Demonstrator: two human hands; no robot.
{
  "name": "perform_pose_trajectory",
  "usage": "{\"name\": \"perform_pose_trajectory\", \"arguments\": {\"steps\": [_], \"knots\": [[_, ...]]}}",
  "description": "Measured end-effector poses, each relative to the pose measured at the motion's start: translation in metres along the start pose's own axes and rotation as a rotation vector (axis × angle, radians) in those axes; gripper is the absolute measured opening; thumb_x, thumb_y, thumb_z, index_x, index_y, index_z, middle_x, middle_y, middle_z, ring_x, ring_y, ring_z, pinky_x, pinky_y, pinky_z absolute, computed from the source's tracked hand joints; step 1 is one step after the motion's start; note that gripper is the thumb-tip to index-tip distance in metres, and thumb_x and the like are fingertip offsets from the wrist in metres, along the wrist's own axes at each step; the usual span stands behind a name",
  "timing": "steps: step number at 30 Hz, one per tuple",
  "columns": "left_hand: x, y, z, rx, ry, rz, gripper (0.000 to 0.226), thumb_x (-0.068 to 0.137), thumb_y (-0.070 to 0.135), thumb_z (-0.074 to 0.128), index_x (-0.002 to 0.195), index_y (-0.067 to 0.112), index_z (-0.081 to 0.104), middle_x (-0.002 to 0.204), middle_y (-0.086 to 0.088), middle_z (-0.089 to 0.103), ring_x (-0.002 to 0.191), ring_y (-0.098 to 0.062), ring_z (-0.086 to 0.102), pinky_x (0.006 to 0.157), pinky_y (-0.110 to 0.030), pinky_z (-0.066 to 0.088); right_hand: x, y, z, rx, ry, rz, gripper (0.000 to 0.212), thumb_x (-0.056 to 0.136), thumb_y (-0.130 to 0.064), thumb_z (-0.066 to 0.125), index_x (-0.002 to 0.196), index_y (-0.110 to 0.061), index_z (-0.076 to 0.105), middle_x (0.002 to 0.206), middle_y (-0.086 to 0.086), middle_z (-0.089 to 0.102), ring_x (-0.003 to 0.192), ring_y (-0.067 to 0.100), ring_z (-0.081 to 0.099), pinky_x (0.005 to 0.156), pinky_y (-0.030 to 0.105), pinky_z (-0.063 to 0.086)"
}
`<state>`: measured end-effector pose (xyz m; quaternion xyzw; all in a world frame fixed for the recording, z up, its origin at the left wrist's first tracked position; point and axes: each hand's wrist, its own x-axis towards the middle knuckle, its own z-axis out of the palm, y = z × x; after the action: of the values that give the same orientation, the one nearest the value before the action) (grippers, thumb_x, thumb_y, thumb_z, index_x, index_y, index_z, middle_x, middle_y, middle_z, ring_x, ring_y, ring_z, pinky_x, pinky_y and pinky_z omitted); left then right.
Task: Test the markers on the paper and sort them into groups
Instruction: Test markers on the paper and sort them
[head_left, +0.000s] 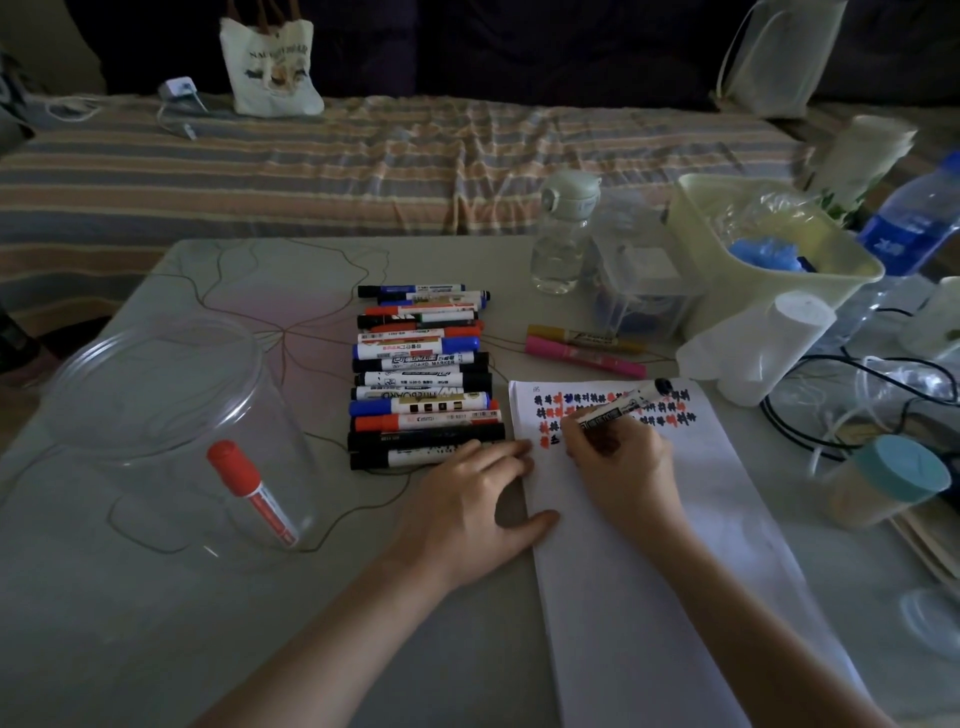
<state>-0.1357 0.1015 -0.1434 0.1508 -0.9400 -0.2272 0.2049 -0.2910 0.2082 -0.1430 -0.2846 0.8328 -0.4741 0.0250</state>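
the right hand gripped a black-capped marker with curled fingers, its tip down on a long white sheet of paper already carrying rows of small red, black and blue test marks. the left hand lay flat with fingers relaxed, its fingertips and thumb on the sheet's left edge. just left of the sheet a tidy row of markers lay side by side, smooth plastic barrels with red, blue and black caps; "whiteboard marker" could be read on some labels. a yellow marker and a pink marker lay apart behind the sheet. a red marker stood tilted in a clear round plastic tub. all sat on a matte grey table printed with thin brown lines, in a dim room, a striped cloth beyond.
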Motion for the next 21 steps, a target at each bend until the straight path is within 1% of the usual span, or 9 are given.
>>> {"name": "perform_pose_trajectory", "arguments": {"steps": [3, 5, 8, 9, 11, 13, 15, 17, 21], "knots": [[0.000, 0.000, 0.000, -0.001, 0.002, -0.002, 0.060, 0.078, 0.064, 0.058, 0.117, 0.020, 0.068, 0.134, 0.012, 0.058, 0.114, -0.009, 0.056, 0.096, -0.025, 0.048, -0.001, -0.001, 0.000, 0.007, 0.013, -0.007, 0.025, 0.083, -0.027, 0.073, 0.066, -0.009, 0.068, 0.059, 0.002, 0.067, 0.058, 0.009, 0.059, 0.049, 0.011, 0.039], [0.001, 0.000, 0.000, 0.002, 0.008, 0.000, 0.059, 0.078, 0.064, 0.060, 0.117, 0.020, 0.068, 0.133, 0.013, 0.058, 0.113, -0.008, 0.056, 0.095, -0.025, 0.049, -0.001, 0.000, -0.001, 0.007, 0.022, 0.004, 0.027, 0.083, -0.030, 0.073, 0.066, -0.009, 0.068, 0.059, 0.003, 0.066, 0.057, 0.012, 0.059, 0.050, 0.014, 0.041], [0.000, 0.001, 0.000, 0.001, 0.014, 0.002, 0.059, 0.077, 0.064, 0.060, 0.115, 0.020, 0.069, 0.132, 0.013, 0.059, 0.113, -0.008, 0.056, 0.095, -0.024, 0.048, 0.000, 0.001, -0.001, 0.007, 0.025, 0.027, 0.031, 0.085, -0.035, 0.071, 0.068, -0.009, 0.069, 0.062, 0.002, 0.069, 0.061, 0.015, 0.065, 0.059, 0.026, 0.048], [0.000, 0.001, 0.000, 0.002, 0.012, 0.004, 0.059, 0.077, 0.063, 0.060, 0.115, 0.020, 0.069, 0.132, 0.013, 0.059, 0.113, -0.009, 0.057, 0.095, -0.024, 0.048, 0.000, 0.001, 0.000, 0.008, 0.027, 0.028, 0.031, 0.085, -0.035, 0.071, 0.067, -0.011, 0.069, 0.061, 0.000, 0.069, 0.061, 0.011, 0.065, 0.058, 0.025, 0.048], [0.000, 0.001, -0.001, 0.007, 0.009, 0.009, 0.058, 0.077, 0.063, 0.060, 0.115, 0.020, 0.069, 0.132, 0.012, 0.059, 0.113, -0.009, 0.057, 0.095, -0.021, 0.045, 0.000, 0.000, 0.001, 0.002, 0.043, 0.025, 0.030, 0.084, -0.031, 0.072, 0.060, -0.014, 0.064, 0.054, -0.006, 0.063, 0.054, 0.002, 0.058, 0.051, 0.013, 0.042], [0.000, 0.002, -0.003, 0.002, -0.002, 0.006, 0.056, 0.081, 0.061, 0.055, 0.117, 0.020, 0.068, 0.133, 0.012, 0.058, 0.115, -0.007, 0.055, 0.096, -0.020, 0.043, -0.001, 0.000, 0.002, 0.008, 0.055, 0.028, 0.031, 0.081, -0.026, 0.072, 0.057, -0.012, 0.059, 0.048, -0.002, 0.057, 0.048, 0.002, 0.049, 0.047, 0.011, 0.037], [-0.001, 0.005, -0.006, -0.016, -0.028, 0.006, 0.052, 0.091, 0.053, 0.041, 0.122, 0.020, 0.065, 0.135, 0.011, 0.056, 0.119, -0.006, 0.050, 0.098, -0.023, 0.044, -0.001, 0.001, 0.000, 0.041, 0.057, 0.042, 0.028, 0.080, -0.027, 0.072, 0.060, -0.011, 0.062, 0.053, 0.001, 0.062, 0.049, 0.007, 0.053, 0.046, 0.016, 0.038], [-0.003, 0.008, -0.009, -0.077, -0.057, 0.002, 0.049, 0.094, 0.039, 0.029, 0.124, 0.018, 0.062, 0.134, 0.010, 0.051, 0.120, -0.004, 0.046, 0.098, -0.019, 0.040, 0.001, 0.000, -0.004, 0.078, 0.046, 0.080, 0.029, 0.083, -0.030, 0.071, 0.061, -0.012, 0.065, 0.058, -0.001, 0.067, 0.051, 0.006, 0.059, 0.048, 0.022, 0.042], [-0.007, 0.011, -0.016, -0.283, -0.132, -0.146, 0.036, 0.098, 0.016, 0.035, 0.128, 0.019, 0.055, 0.129, 0.012, 0.043, 0.106, 0.004, 0.046, 0.086, -0.008, 0.035, 0.006, -0.014, -0.013, 0.278, -0.030, 0.231, 0.027, 0.087, -0.028, 0.070, 0.063, -0.016, 0.068, 0.054, -0.008, 0.067, 0.046, -0.001, 0.055, 0.043, 0.013, 0.041]]}}
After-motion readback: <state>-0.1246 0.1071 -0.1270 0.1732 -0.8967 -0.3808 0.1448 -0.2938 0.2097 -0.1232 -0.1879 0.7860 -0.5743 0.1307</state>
